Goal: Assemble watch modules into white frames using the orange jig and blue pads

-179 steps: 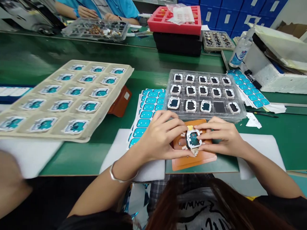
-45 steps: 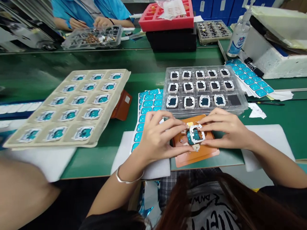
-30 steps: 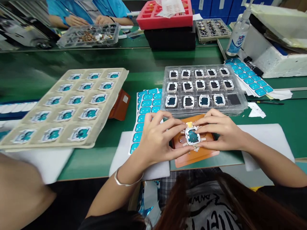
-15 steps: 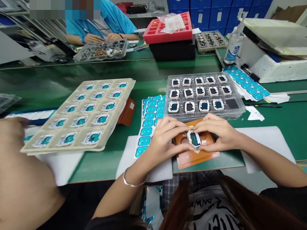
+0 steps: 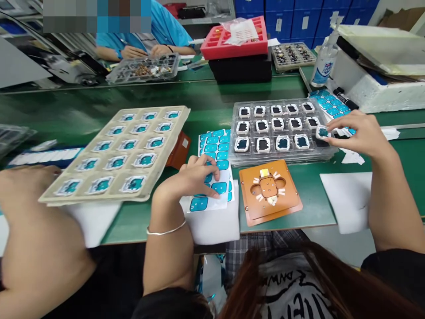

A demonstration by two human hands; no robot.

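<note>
My right hand (image 5: 353, 133) pinches a small white-rimmed part (image 5: 322, 132) with a teal face, at the front right compartment of the clear plastic tray (image 5: 318, 153). Similar parts with dark centres sit in the tray's other compartments. My left hand (image 5: 195, 175) rests on the sheets of teal stickers (image 5: 199, 203), its fingers apart and nothing held. Between my hands lies an orange fixture (image 5: 272, 210) with a rounded recess and white strips around it; no part sits in it.
A beige tray (image 5: 148, 197) of similar parts stands at the left, with a co-worker's arm (image 5: 40, 221) beside it. Further back are a red organiser (image 5: 232, 51) on a black box, a bottle (image 5: 322, 68), a white foam box (image 5: 392, 95) and another person's hands (image 5: 133, 52).
Both hands have parted from above the fixture. My right hand has carried the part right to the clear tray; my left has let go and moved left onto the sticker sheets.
</note>
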